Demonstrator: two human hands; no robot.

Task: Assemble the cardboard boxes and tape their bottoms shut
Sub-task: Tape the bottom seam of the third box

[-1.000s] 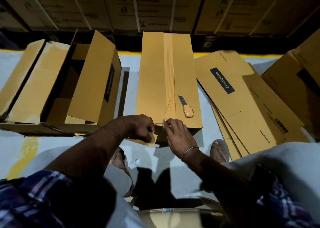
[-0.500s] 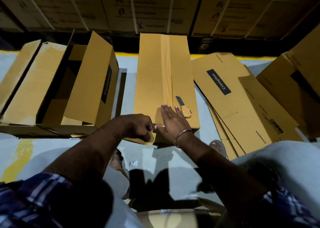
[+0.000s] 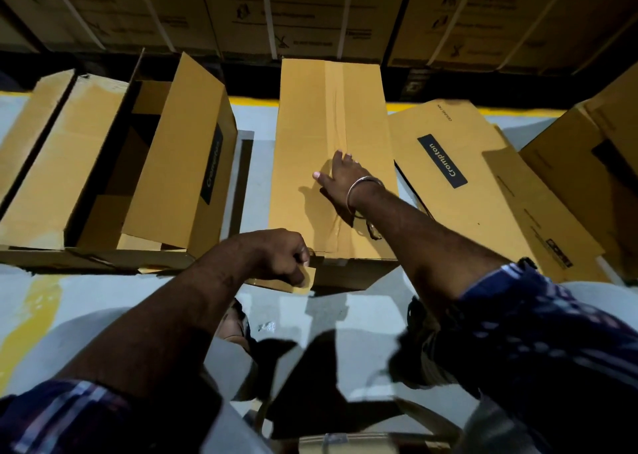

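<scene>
while the left hand (image 3: 276,257) grips its flap, the right hand (image 3: 340,177) presses the taped box (image 3: 310,125).

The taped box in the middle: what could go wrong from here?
The tape looks wrinkled along the seam, so it may lift unless the right hand presses it flat. The left hand grips the tape end at the box edge; a careless pull might peel the strip.
</scene>
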